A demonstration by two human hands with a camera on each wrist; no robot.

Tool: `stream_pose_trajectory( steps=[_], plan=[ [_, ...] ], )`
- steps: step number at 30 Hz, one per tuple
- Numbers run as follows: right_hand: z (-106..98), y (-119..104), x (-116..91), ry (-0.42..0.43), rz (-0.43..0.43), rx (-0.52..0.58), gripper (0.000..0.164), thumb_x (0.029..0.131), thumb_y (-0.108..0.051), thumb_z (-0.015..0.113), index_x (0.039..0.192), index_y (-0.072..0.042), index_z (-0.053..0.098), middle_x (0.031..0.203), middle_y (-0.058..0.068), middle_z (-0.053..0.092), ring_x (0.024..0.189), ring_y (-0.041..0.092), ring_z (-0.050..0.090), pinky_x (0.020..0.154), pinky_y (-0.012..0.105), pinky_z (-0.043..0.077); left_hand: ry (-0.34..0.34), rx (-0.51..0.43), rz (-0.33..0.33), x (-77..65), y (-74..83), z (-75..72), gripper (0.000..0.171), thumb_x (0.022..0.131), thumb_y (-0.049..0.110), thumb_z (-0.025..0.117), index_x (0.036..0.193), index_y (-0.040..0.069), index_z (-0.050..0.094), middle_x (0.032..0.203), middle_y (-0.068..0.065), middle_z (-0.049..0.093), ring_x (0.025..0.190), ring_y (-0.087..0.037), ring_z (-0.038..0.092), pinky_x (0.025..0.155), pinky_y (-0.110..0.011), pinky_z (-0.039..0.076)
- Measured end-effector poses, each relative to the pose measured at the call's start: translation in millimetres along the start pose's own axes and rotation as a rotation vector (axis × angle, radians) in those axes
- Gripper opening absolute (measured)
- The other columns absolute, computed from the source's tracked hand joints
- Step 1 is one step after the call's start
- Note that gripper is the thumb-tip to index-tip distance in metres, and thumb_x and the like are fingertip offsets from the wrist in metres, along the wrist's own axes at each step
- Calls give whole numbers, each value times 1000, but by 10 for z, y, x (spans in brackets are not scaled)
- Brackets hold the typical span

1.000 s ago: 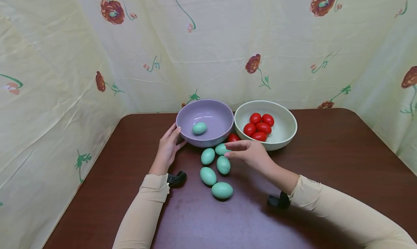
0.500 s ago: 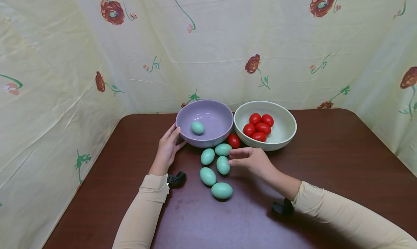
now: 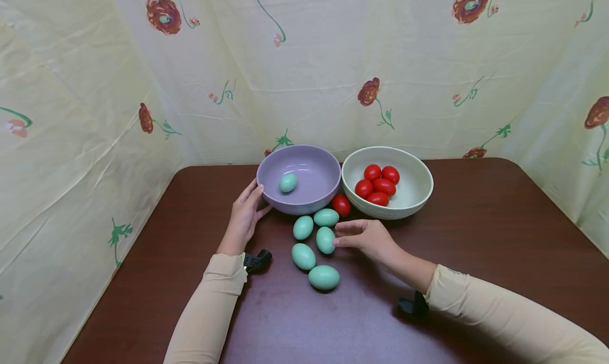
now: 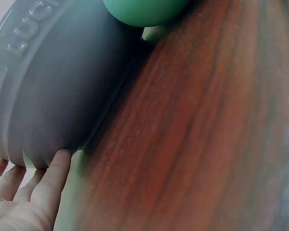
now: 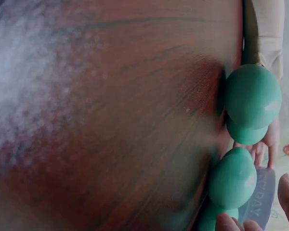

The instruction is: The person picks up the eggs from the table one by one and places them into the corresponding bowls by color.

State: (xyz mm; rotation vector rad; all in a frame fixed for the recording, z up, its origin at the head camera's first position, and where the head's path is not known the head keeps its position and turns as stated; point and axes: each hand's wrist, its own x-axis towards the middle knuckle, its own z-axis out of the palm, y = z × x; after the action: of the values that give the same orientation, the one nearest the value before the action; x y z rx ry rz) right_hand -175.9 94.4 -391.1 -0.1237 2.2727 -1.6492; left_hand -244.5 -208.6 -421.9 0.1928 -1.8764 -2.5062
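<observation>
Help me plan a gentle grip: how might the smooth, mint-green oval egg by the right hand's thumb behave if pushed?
The smooth, mint-green oval egg would probably roll, likely in a curve, given its rounded, tapered shape. Its slight sheen suggests it could slip from a loose pinch. Pushed forward, it may bump the neighbouring mint-green egg just beyond.

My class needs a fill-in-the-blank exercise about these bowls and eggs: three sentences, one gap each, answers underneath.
1. The left hand touches the ____ bowl.
2. The right-hand bowl holds ____ red eggs.
3. Among the loose eggs on the table, only one is ____.

Missing words: purple; five; red.
</observation>
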Motion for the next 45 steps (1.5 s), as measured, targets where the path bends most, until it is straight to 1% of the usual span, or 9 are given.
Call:
stream_pose_trajectory(
  steps=[5,12,17,20,23,31,35,39,45],
  plan=[
    [36,6,39,-14,-3,-4,48,83,-20,81,125,-2,68,114,14,74,112,21,70,93,27,55,-5,-2,3,13,10,2,58,102,32,57,155,20,36,160,1,38,146,-13,38,112,-51,43],
    [93,10,86,-5,12,-20,49,81,-20,82,125,-2,68,113,15,74,111,22,70,86,23,56,-18,10,0,21,20,2,59,102,34,57,155,21,36,160,2,36,147,-12,37,113,-51,41],
    [127,16,120,7,37,-26,48,80,-20,83,123,-4,70,108,13,76,102,16,73,80,21,54,-17,12,3,30,21,2,60,101,34,58,155,21,35,161,1,36,148,-13,36,113,-52,40],
    [148,17,129,6,31,-24,48,80,-19,83,123,-3,70,106,14,76,93,12,73,77,22,54,-13,8,-1,34,20,5,60,101,34,58,155,21,36,160,1,37,147,-13,36,113,-52,40],
    [164,18,132,9,22,-37,48,79,-18,83,123,-3,70,108,14,76,91,11,72,76,24,55,-13,6,-6,32,20,9,59,101,34,57,155,21,36,160,1,36,147,-13,37,113,-51,41],
    [218,18,134,17,28,-72,47,77,-17,84,121,-7,72,114,11,75,106,18,69,80,20,53,-9,3,-19,19,25,10,59,102,34,57,155,21,36,161,2,36,148,-13,36,113,-51,41],
    [242,13,130,9,23,-72,47,77,-16,85,121,-5,72,113,12,75,105,18,70,82,22,54,-8,7,-17,11,23,0,59,102,34,57,155,22,35,161,2,35,148,-13,35,113,-51,41],
    [260,-2,110,8,34,-42,48,77,-14,84,122,-4,71,112,14,75,104,18,71,84,25,56,-11,10,-15,4,12,-5,60,102,34,57,156,21,35,161,2,35,148,-13,35,113,-51,42],
    [278,-13,99,16,51,9,47,78,-11,83,122,-3,71,113,15,74,104,18,72,81,24,57,-14,0,-7,12,1,-12,59,102,33,57,155,20,35,161,1,36,148,-13,35,112,-51,42]
  ],
)
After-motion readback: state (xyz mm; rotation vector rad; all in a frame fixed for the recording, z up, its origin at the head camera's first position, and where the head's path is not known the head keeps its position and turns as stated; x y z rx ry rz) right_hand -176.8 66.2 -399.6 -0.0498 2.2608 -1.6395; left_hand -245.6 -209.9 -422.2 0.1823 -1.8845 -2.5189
